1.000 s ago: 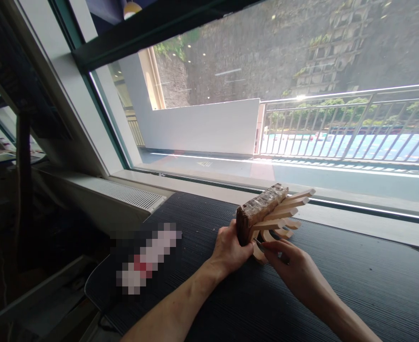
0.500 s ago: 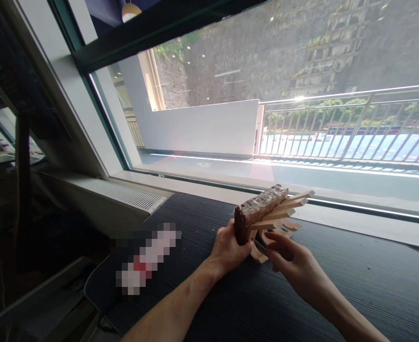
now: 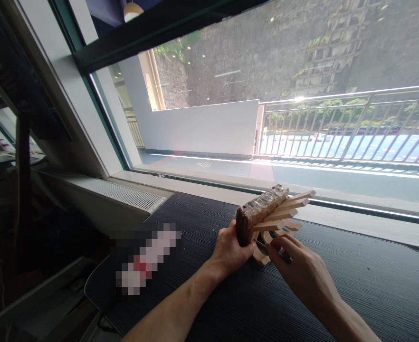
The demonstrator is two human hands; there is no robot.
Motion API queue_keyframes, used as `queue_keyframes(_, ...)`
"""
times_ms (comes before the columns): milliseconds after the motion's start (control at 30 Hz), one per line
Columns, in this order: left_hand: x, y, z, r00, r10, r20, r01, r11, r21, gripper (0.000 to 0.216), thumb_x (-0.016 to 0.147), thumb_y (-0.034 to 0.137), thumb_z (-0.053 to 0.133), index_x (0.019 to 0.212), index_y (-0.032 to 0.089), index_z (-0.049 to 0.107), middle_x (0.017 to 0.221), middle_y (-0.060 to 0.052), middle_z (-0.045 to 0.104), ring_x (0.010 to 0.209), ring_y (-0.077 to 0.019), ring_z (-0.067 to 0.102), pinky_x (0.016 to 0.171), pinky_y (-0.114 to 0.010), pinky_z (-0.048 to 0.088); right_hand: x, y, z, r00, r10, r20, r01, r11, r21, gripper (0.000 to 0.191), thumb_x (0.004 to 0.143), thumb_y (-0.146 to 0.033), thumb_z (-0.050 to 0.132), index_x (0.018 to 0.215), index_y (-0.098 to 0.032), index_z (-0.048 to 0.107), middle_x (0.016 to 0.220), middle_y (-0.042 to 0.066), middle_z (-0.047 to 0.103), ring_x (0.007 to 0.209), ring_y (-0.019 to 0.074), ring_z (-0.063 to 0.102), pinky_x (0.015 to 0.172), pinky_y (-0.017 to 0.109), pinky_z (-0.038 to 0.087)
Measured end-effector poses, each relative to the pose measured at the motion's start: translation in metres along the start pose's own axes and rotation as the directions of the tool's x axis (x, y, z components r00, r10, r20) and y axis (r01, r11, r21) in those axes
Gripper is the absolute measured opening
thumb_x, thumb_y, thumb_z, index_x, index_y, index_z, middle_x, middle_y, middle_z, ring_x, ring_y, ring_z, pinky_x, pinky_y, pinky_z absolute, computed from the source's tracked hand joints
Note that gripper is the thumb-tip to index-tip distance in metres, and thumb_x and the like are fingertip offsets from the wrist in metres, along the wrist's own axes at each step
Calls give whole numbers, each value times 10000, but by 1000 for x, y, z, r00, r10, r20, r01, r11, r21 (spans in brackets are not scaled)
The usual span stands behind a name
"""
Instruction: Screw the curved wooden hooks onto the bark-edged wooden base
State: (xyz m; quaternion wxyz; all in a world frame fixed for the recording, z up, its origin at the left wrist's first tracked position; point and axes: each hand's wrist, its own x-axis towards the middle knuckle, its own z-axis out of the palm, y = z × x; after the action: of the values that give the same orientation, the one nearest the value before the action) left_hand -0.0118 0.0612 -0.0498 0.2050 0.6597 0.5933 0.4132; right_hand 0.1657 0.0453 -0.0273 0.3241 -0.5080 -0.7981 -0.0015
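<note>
A brown layered block (image 3: 262,205), its top under shiny clear wrap, stands tilted above the dark table. Several pale wooden pieces (image 3: 284,209) stick out from its right side, and curved wooden parts (image 3: 261,255) show below them. My left hand (image 3: 231,249) is closed around the block's near lower end, the thumb beside the curved wood. In the fingers of my right hand (image 3: 298,263) is a thin tool (image 3: 286,255) with a dark, shiny handle. Its slim shaft points left toward the wood by my left thumb; the tip is hidden.
The dark grooved table (image 3: 181,294) reaches to the window sill (image 3: 209,192). A pixelated pale and red item (image 3: 148,261) lies on its left part. Beyond the table's left edge is a white vented ledge (image 3: 124,192). A large window (image 3: 284,66) rises behind.
My right hand has turned and its fingers have curled further around the tool, so more of the handle shows. The block and my left hand have shifted very slightly right.
</note>
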Motion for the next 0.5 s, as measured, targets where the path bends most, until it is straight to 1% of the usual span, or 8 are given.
queue_keyframes(67, 1, -1, 1, 1000, -4, -4, 4, 1000, -4, 365, 672, 368, 652, 995, 237, 544, 811, 9, 667, 783, -202, 638, 737, -306, 490, 1, -1, -2, 998, -27, 58, 23, 997, 76, 201, 861, -353, 479, 771, -238, 617, 837, 6, 652, 581, 110, 592, 547, 215, 425)
queue_keyframes(133, 1, -1, 1, 1000, -9, -4, 9, 1000, -7, 360, 673, 364, 648, 992, 235, 543, 812, 6, 668, 777, -202, 639, 726, -305, 489, 1, -1, -4, 986, -115, 119, 100, 987, 122, 147, 839, -265, 485, 822, -246, 630, 909, 12, 644, 665, 118, 612, 609, 218, 447)
queue_keyframes(233, 0, 1, -1, 1000, -15, 6, 15, 1000, -7, 369, 672, 358, 646, 1003, 236, 537, 823, 2, 671, 782, -206, 642, 720, -304, 490, -1, 0, -5, 966, -203, 159, 190, 977, 98, 237, 829, -193, 448, 941, -269, 643, 1019, 24, 625, 778, 142, 625, 639, 235, 452)
queue_keyframes(300, -1, 3, -1, 1000, -14, 9, 14, 1000, -1, 361, 676, 358, 643, 997, 235, 535, 830, 0, 674, 788, -208, 643, 721, -304, 490, -2, 0, -4, 969, -193, 157, 182, 980, 83, 257, 849, -212, 423, 943, -271, 654, 974, 27, 631, 767, 153, 622, 616, 247, 445)
queue_keyframes(367, -1, 3, -2, 1000, -8, 5, 8, 1000, 5, 356, 677, 358, 641, 994, 235, 534, 842, -2, 676, 802, -211, 644, 726, -304, 490, -2, 0, -1, 981, -130, 141, 111, 984, 140, 249, 859, -261, 427, 872, -259, 676, 901, 27, 638, 742, 157, 616, 622, 256, 444)
queue_keyframes(400, -1, 3, -2, 1000, -4, 4, 4, 1000, 8, 358, 679, 356, 640, 999, 237, 533, 850, -2, 677, 811, -211, 644, 731, -304, 490, -1, 1, 1, 988, -79, 136, 50, 978, 203, 244, 851, -289, 446, 825, -245, 684, 868, 28, 641, 729, 158, 614, 632, 260, 447)
queue_keyframes(467, 0, 2, -2, 1000, 1, 3, -1, 1000, 10, 367, 678, 348, 641, 1011, 238, 532, 858, -2, 679, 816, -209, 643, 733, -302, 490, 1, 3, 5, 983, 64, 174, -126, 920, 372, 241, 808, -354, 507, 762, -210, 695, 785, 33, 649, 676, 159, 607, 613, 261, 453)
queue_keyframes(500, 0, 2, -2, 1000, 4, 3, -4, 1000, 9, 368, 677, 340, 641, 1013, 238, 532, 859, 0, 679, 813, -206, 643, 732, -300, 489, 2, 5, 8, 965, 139, 223, -229, 864, 449, 258, 779, -390, 537, 760, -191, 700, 726, 32, 647, 634, 160, 599, 581, 260, 451)
